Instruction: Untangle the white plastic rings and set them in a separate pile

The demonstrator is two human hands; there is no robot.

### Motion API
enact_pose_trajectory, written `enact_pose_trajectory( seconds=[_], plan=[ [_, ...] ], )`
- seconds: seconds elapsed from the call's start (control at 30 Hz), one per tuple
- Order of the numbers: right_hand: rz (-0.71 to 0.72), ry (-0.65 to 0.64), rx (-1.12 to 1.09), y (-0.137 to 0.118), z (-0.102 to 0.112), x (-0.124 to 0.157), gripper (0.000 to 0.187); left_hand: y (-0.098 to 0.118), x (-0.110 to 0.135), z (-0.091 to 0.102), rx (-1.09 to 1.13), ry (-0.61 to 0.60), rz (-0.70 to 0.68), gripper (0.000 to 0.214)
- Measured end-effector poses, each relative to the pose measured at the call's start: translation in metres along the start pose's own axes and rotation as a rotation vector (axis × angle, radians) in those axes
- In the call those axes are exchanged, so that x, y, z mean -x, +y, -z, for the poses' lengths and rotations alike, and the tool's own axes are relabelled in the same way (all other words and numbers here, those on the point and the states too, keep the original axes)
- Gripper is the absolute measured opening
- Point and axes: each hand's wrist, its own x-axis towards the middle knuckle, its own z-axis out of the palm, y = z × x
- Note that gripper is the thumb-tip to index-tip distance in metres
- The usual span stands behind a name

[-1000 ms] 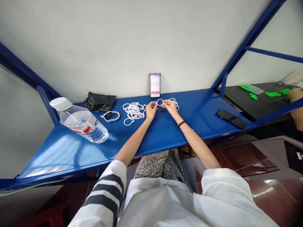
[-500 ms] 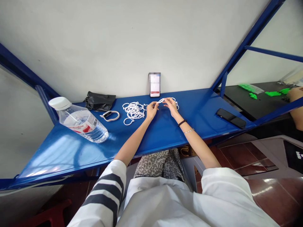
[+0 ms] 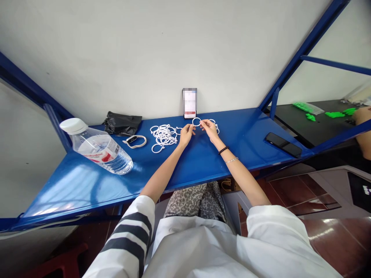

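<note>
Both my hands meet at the back of the blue table (image 3: 203, 162), just in front of a phone propped against the wall. My left hand (image 3: 186, 134) and my right hand (image 3: 209, 129) each pinch one side of a small white plastic ring (image 3: 196, 122), held upright between them. A heap of several more white rings (image 3: 162, 136) lies left of my left hand. A few more white rings (image 3: 215, 126) lie behind my right hand, partly hidden by it.
A clear water bottle (image 3: 97, 146) lies on its side at the left. A smartwatch (image 3: 135, 141) and a black pouch (image 3: 121, 123) sit near the wall. A propped phone (image 3: 189, 103) leans on the wall, a dark phone (image 3: 283, 144) lies right. Another person's arm (image 3: 363, 131) is at the far right.
The ring was turned edge-on half a second ago and now faces me again as a round loop. Both hands stayed in the same spot.
</note>
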Motion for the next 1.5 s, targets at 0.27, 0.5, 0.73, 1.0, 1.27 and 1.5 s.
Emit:
enact_pose_trajectory(
  seconds=[0.27, 0.5, 0.73, 1.0, 1.27, 1.5],
  plan=[
    [-0.061, -0.073, -0.01, -0.006, 0.0, 0.003, 0.045, 0.007, 0.001, -0.001, 0.004, 0.042, 0.065, 0.041],
    [-0.061, -0.103, -0.034, -0.006, 0.0, 0.004, 0.044, 0.01, 0.002, 0.0, 0.018, 0.054, 0.064, 0.038],
    [-0.057, -0.102, -0.034, -0.004, 0.001, 0.003, 0.042, 0.009, 0.002, 0.0, 0.012, 0.055, 0.062, 0.038],
    [-0.025, 0.024, 0.062, -0.005, 0.002, 0.002, 0.034, 0.01, 0.005, -0.002, -0.135, 0.029, -0.026, 0.028],
    [0.02, 0.364, 0.545, -0.014, 0.029, -0.004, 0.021, 0.016, 0.012, 0.0, -0.724, 0.128, -0.193, 0.02],
    [-0.098, 0.485, 0.808, -0.019, 0.049, -0.004, 0.016, 0.001, 0.012, 0.001, -0.878, 0.197, -0.139, 0.037]
  ],
)
